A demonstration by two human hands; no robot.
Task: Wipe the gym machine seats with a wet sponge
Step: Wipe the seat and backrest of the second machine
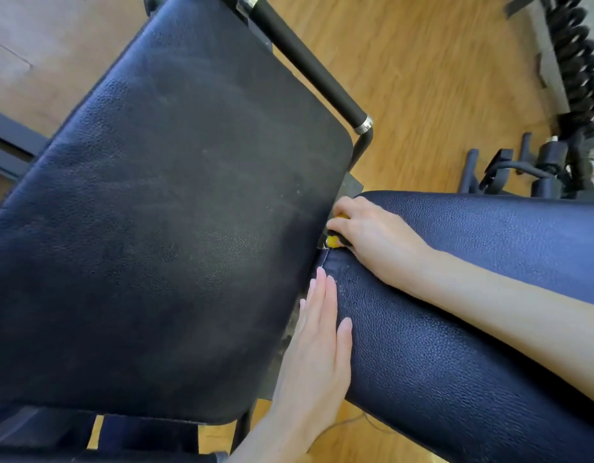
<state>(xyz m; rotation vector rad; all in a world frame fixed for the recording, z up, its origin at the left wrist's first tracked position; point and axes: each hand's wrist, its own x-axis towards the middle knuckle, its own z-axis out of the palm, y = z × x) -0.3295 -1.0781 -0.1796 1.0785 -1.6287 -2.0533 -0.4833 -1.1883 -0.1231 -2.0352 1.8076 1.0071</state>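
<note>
Head view shows my right hand [372, 238] clenched around the yellow sponge [332, 242] at the seam between backrest pad [162, 212] and seat pad [456, 329], my left hand [317, 345] pressed flat beside it, where the sponge might snag and slip free.

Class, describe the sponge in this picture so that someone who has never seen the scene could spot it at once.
Start at the big dark pad filling the left of the view, then follow its right edge down to the gap where it meets the shinier blue-black pad. There the right hand grips the sponge at that gap. Only slivers of it show, and it is the one bright yellow thing among dark upholstery.
</note>
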